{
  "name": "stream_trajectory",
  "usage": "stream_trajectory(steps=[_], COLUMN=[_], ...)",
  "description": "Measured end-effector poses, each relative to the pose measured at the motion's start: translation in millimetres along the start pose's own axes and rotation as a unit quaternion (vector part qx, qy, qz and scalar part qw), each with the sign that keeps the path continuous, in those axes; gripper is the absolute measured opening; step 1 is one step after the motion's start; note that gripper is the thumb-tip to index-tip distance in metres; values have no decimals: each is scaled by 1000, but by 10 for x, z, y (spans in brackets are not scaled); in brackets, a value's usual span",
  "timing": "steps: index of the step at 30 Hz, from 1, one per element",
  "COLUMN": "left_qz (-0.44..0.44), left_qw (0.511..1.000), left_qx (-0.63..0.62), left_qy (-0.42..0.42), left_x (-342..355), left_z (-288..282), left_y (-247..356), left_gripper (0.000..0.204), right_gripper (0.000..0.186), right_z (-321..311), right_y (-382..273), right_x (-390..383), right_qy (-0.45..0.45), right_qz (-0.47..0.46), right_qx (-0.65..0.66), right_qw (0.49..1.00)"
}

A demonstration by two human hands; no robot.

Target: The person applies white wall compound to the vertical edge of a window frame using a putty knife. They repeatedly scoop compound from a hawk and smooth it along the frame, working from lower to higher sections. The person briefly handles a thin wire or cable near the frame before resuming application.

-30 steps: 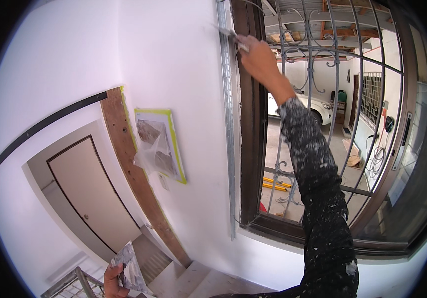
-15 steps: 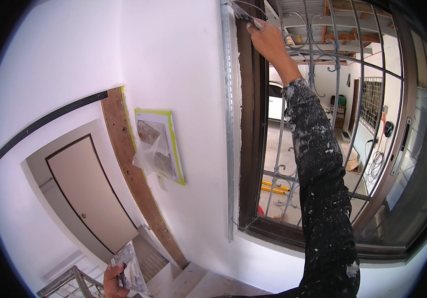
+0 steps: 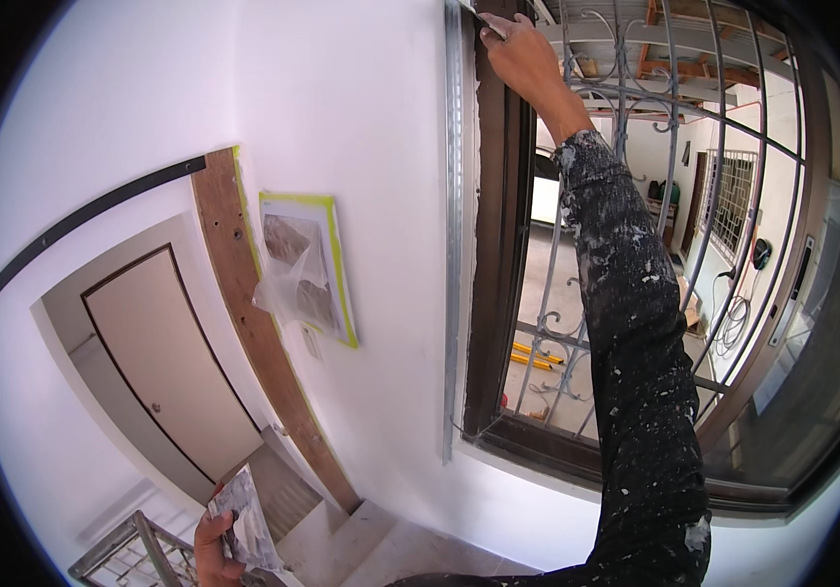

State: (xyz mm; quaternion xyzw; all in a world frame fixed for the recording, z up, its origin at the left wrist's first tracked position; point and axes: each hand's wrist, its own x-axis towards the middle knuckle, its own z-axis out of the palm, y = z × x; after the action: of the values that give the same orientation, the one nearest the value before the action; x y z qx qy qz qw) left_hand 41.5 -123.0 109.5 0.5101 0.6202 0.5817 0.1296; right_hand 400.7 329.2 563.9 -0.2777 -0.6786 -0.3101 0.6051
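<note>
My right hand (image 3: 528, 61) is raised to the top of the window's left side, closed round the handle of a putty knife (image 3: 494, 23). The knife's blade reaches toward a perforated metal corner bead (image 3: 453, 186) on the wall edge; the upper frame rim cuts it off. Low on the left, my left hand (image 3: 213, 546) grips a flat metal putty plate (image 3: 252, 519) smeared with white and grey compound. White splatters cover my black right sleeve (image 3: 635, 284).
A brown window frame (image 3: 494, 245) with scrolled iron bars (image 3: 620, 108) fills the right side. Left of it stand a wooden post (image 3: 244, 284), a covered, tape-edged panel (image 3: 308, 264) on the wall, a door (image 3: 171, 352), a metal railing (image 3: 151, 548) and steps (image 3: 391, 548).
My right hand has risen slightly along the corner bead with the putty knife. The left hand with the plate sits a little higher in view, and the whole view has shifted slightly.
</note>
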Motion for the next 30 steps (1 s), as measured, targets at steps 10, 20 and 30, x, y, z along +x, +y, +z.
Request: stream_trajectory(steps=[10,20,30], left_qz=[-240,-250,-262], left_qw=[825,817,818], left_qx=[-512,-519,-511], left_qy=[7,1,9], left_x=[189,144,98], left_z=[154,201,144], left_y=[-109,7,-174], left_gripper=[74,48,51], right_gripper=[41,44,37], right_z=[40,-266,-193], right_y=[-128,-316,-104], right_x=[-852,-1872,-229], right_qy=[7,-34,39], right_qz=[-50,-20,63], right_qx=[51,32,113], right_qw=[997,999,991])
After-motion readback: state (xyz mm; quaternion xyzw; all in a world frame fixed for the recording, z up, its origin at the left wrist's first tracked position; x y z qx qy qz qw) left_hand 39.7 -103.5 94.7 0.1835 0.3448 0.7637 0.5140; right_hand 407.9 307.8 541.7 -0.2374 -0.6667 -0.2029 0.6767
